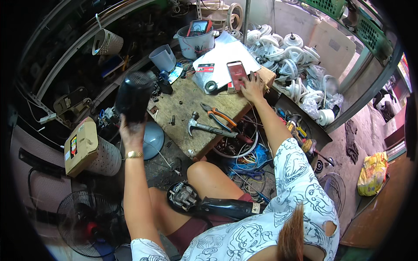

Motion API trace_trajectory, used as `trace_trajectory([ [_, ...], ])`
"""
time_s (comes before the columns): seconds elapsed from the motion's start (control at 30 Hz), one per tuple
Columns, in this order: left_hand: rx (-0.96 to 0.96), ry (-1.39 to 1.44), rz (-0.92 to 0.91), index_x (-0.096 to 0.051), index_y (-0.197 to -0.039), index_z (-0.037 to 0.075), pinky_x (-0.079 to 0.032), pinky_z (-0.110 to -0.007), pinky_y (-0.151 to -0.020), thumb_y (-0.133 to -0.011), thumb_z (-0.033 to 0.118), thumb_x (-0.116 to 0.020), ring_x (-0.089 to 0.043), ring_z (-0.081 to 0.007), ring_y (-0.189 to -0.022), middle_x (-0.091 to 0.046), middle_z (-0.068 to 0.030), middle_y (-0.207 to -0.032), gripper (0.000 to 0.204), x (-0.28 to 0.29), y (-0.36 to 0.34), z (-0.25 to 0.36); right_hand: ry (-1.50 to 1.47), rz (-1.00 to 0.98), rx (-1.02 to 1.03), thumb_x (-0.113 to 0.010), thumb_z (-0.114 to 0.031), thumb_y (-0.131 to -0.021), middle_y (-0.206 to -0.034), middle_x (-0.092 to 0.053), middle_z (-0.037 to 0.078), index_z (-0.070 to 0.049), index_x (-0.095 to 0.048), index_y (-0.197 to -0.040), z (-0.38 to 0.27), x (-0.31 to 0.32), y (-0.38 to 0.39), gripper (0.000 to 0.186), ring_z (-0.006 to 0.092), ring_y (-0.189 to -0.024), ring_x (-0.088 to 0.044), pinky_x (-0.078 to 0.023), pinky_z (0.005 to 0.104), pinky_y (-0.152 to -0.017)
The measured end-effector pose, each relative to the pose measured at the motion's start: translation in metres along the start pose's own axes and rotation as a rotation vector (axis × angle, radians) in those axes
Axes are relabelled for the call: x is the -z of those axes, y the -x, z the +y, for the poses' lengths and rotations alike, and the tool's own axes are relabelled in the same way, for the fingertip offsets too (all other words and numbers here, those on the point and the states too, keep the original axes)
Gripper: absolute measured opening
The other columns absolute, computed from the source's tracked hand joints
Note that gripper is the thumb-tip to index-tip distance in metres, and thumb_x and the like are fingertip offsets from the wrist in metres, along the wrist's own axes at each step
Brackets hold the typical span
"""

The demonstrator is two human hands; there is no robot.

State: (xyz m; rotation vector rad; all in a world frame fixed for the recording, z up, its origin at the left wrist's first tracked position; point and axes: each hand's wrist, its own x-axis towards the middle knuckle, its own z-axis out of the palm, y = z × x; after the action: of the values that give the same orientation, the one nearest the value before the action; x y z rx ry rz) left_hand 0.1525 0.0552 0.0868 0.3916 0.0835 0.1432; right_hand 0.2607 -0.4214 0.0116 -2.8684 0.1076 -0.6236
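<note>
At the left, my left hand (132,130) is closed around the lower end of a black rounded plastic cover (134,96) and holds it up beside the wooden table (174,143). My right hand (254,88) reaches to the table's far right, fingers spread, with fingertips at the lower right edge of a phone (237,75) with a reddish screen. Across my lap lies a fan motor (183,196) with its inside exposed, joined to a black neck (230,209). A claw hammer (209,127) and orange-handled pliers (219,117) rest on the table.
Black tape (211,86) and white paper (224,56) lie near the phone. Beyond stands a bucket (196,42) with a meter on it. White plastic parts (294,54) are heaped at the back right. Wires fill a basin (239,148) under the table. A fan (87,222) stands lower left.
</note>
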Motion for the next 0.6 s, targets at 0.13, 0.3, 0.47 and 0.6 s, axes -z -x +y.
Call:
trace_trajectory([
  [0.13, -0.054, -0.03, -0.156, -0.046, -0.141, 0.007, -0.032, -0.057, -0.111, -0.097, 0.031, -0.052, -0.041, -0.0361, -0.136, -0.044, -0.0182, -0.147, 0.051, 0.047, 0.053, 0.067, -0.133, 0.048, 0.042, -0.061, -0.036, -0.086, -0.153, -0.028, 0.017, -0.028, -0.055, -0.13, -0.004, -0.004, -0.003, 0.045, 0.0444, -0.14, -0.024, -0.022, 0.0729, -0.105],
  [0.3, -0.155, -0.046, -0.002, -0.045, -0.142, 0.007, -0.031, -0.057, -0.112, -0.099, 0.032, -0.049, -0.039, -0.0354, -0.137, -0.043, -0.0169, -0.148, 0.05, 0.106, 0.11, 0.085, -0.215, 0.097, -0.041, -0.062, -0.033, -0.086, -0.152, -0.029, 0.017, -0.029, -0.057, -0.126, 0.014, -0.007, -0.008, 0.041, 0.0438, -0.14, -0.024, -0.021, 0.0725, -0.105],
  [0.47, -0.243, 0.016, 0.192, -0.052, -0.136, 0.007, -0.033, -0.055, -0.11, -0.099, 0.033, -0.051, -0.044, -0.0331, -0.133, -0.05, -0.0146, -0.143, 0.046, 0.145, 0.132, 0.076, -0.181, 0.019, 0.006, -0.061, -0.033, -0.086, -0.154, -0.026, 0.018, -0.033, -0.056, -0.128, -0.003, -0.006, -0.014, 0.043, 0.0445, -0.142, -0.021, -0.019, 0.073, -0.107],
  [0.6, -0.222, 0.036, 0.181, -0.053, -0.133, 0.007, -0.034, -0.054, -0.108, -0.098, 0.033, -0.053, -0.046, -0.0324, -0.131, -0.052, -0.0137, -0.141, 0.044, 0.156, 0.133, 0.067, -0.152, 0.043, -0.032, -0.061, -0.032, -0.085, -0.155, -0.025, 0.017, -0.034, -0.056, -0.129, -0.007, -0.004, -0.027, 0.044, 0.0437, -0.142, -0.021, -0.018, 0.073, -0.107],
])
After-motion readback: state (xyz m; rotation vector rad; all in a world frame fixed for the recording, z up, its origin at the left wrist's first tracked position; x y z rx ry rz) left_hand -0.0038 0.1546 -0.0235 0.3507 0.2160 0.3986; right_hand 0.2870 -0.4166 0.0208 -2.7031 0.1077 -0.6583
